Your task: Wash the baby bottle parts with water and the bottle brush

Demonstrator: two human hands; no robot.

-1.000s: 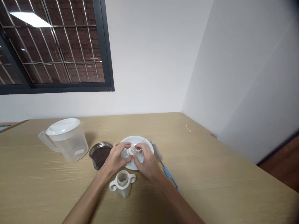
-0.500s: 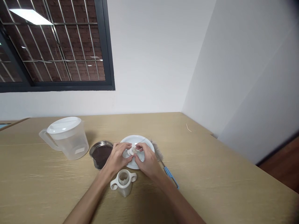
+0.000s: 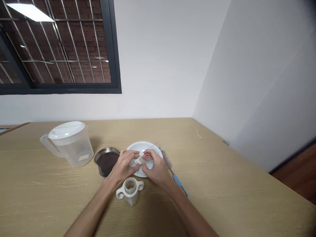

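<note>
Over the white plate [image 3: 138, 145], both my hands meet around a small white collar with a translucent bottle nipple [image 3: 139, 160]. My left hand [image 3: 126, 164] grips it from the left between thumb and fingers. From the right, the thumb and fingertips of my right hand [image 3: 156, 166] close on its translucent end. Fingers partly cover the piece, so its full shape is hidden. In front of the plate stands a two-handled baby bottle [image 3: 131, 194], upright with its mouth uncovered. A bottle brush [image 3: 180, 185] with a blue handle and grey bristles lies beside the plate's right edge.
A lidded clear plastic pitcher [image 3: 76, 149] stands at the left. Between it and my left hand sits a shiny metal kidney dish [image 3: 100, 164]. A thin pale strip [image 3: 198, 134] lies far right on the wooden table [image 3: 234, 184]. White walls and a barred window rise behind.
The whole view has shifted slightly, so things sit a little higher in the picture. My hands stay around the nipple piece, with only slight finger movement.
</note>
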